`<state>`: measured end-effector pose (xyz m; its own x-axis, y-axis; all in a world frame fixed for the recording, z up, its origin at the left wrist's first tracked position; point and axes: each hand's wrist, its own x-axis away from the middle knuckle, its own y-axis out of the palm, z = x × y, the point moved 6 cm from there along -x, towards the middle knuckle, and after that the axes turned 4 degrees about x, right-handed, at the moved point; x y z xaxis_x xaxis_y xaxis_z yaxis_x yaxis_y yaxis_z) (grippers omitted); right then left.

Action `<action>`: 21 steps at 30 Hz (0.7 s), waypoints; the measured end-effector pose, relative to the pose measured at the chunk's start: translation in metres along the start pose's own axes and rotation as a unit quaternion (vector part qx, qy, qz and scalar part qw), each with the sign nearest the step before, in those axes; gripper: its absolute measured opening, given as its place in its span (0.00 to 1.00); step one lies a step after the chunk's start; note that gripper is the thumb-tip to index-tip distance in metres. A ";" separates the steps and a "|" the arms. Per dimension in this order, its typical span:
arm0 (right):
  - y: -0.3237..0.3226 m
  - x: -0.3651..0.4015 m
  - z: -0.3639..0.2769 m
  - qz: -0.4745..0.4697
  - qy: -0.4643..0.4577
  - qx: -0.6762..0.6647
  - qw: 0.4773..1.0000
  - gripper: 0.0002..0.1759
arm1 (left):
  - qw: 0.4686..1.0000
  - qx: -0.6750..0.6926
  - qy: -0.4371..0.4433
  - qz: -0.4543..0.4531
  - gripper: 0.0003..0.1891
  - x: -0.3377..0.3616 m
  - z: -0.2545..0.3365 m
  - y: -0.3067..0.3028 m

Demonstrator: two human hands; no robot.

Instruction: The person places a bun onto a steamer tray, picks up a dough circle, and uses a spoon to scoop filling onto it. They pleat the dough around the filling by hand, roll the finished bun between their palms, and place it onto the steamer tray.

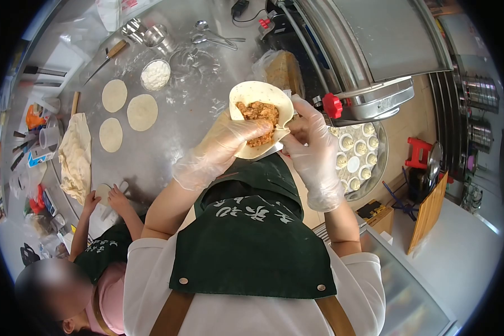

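Observation:
A round dough wrapper (pixel 242 93) with reddish-brown minced filling (pixel 259 113) is held up in front of my apron. Cradling it from the left and below is my left hand (pixel 221 140), in a clear plastic glove, its thumb pressed on the filling. My right hand (pixel 313 148), gloved the same way, pinches the wrapper's right edge, where a small fold shows. Part of my left hand's fingers is hidden beneath the dough. Three flat dough rounds (pixel 142 112) lie on the steel table (pixel 168 145) to the left, near a bowl of flour (pixel 155 75).
A co-worker's hands (pixel 116 200) touch a dough round at lower left, beside a large dough piece (pixel 75 159). A knife (pixel 109 57), metal cups (pixel 155 37) and spoons (pixel 215 40) lie farther back. Right stand a machine with a red knob (pixel 332 105) and a tray (pixel 384 159) of pleated buns.

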<state>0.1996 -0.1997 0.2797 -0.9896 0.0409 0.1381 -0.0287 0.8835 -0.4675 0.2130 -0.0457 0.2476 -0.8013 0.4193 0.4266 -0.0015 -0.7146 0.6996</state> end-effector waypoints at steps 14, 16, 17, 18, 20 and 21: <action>0.000 -0.001 -0.032 0.000 -0.288 0.182 0.940 0.18 | 0.997 -0.072 0.005 -0.024 0.28 -0.006 0.012 -0.005; 0.003 -0.003 -0.016 0.000 -0.189 0.111 0.976 0.19 | 0.994 -0.107 -0.009 -0.002 0.27 0.000 0.017 -0.003; 0.004 -0.003 -0.009 0.000 -0.139 0.075 0.988 0.19 | 0.992 -0.125 -0.017 0.010 0.27 0.002 0.019 -0.003; 0.003 -0.004 -0.012 -0.001 -0.131 0.066 0.989 0.20 | 0.991 -0.135 -0.022 0.010 0.26 0.003 0.020 -0.002; 0.000 -0.006 -0.023 -0.002 -0.117 0.048 0.992 0.21 | 0.987 -0.156 -0.033 0.012 0.25 0.003 0.022 -0.003; 0.001 -0.006 -0.024 -0.008 -0.132 0.065 0.989 0.22 | 0.986 -0.166 -0.035 0.005 0.25 0.003 0.023 -0.002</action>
<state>0.2092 -0.1877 0.2993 -0.9909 -0.1096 -0.0781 -0.0447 0.8155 -0.5771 0.2248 -0.0300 0.2610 -0.7591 0.4404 0.4795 -0.1982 -0.8578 0.4741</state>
